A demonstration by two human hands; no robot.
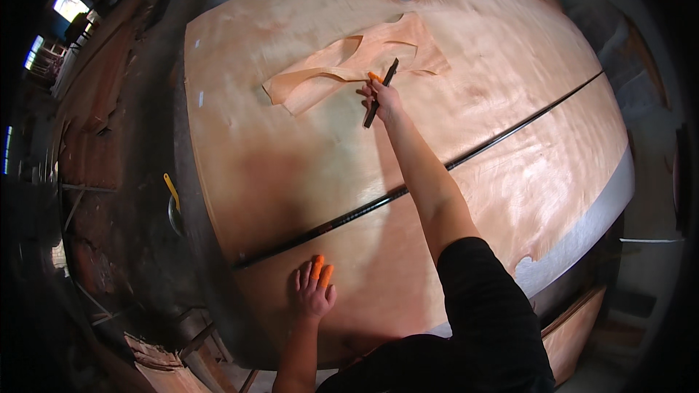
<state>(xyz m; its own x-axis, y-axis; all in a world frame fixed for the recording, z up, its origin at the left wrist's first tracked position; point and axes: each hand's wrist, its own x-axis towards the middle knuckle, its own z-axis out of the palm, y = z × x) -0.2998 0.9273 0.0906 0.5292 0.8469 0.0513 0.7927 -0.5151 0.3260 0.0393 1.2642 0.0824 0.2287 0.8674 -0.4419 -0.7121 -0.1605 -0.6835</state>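
One sleeve [484, 284], two hands [314, 298] [384, 99], one tool [391, 73]

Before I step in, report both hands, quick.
Left hand: open, fingers extended, palm down on the wood sheet, nothing visibly held.
Right hand: closed around a slim dark tool.

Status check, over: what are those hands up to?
Right hand gripping dark tool, beside curled veneer. Left hand open at wood sheet, empty. Black rod crosses sheet between hands.
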